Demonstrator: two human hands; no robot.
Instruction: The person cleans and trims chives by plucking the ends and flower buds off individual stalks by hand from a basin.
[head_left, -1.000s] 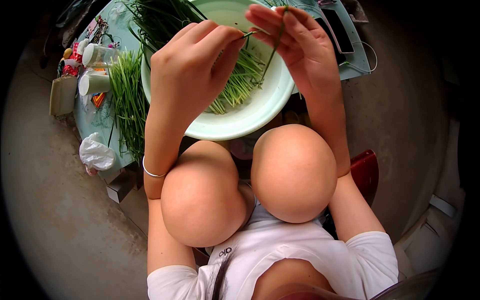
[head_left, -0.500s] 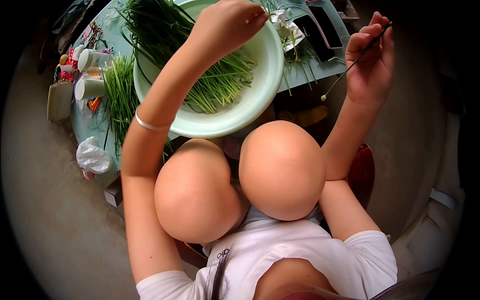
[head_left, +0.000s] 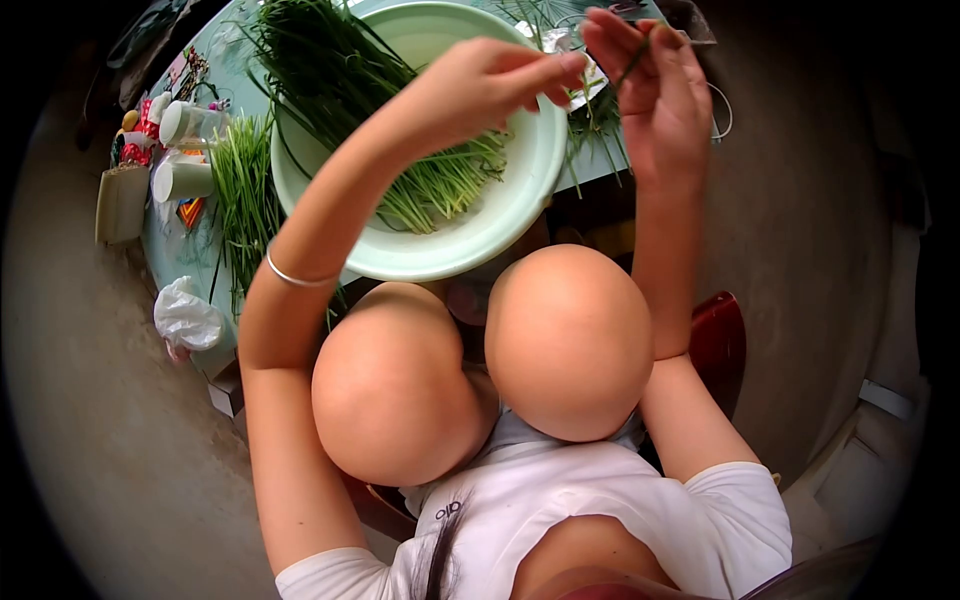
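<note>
My right hand (head_left: 660,110), raised beyond the basin's right side, has a chive stalk (head_left: 632,66) between its fingers; only a short dark green length shows. Over the basin's right part is my left hand (head_left: 500,85), its thumb and fingers stretched toward the right hand and slightly apart, with nothing visible in them. Under it, the pale green basin (head_left: 505,240) holds a big bunch of green chives (head_left: 435,185), with dark leaves at the back left and light stems toward the front right.
Another pile of chives (head_left: 245,195) lies on the table left of the basin. Beyond it are white cups (head_left: 183,180) and a crumpled plastic bag (head_left: 188,313). Scraps of chive (head_left: 595,130) lie right of the basin. My two bare knees (head_left: 570,340) are just in front of it.
My right hand has moved left with the chive stalk, toward my left hand. The left hand has come down and right, its fingers loosening from a curled shape.
</note>
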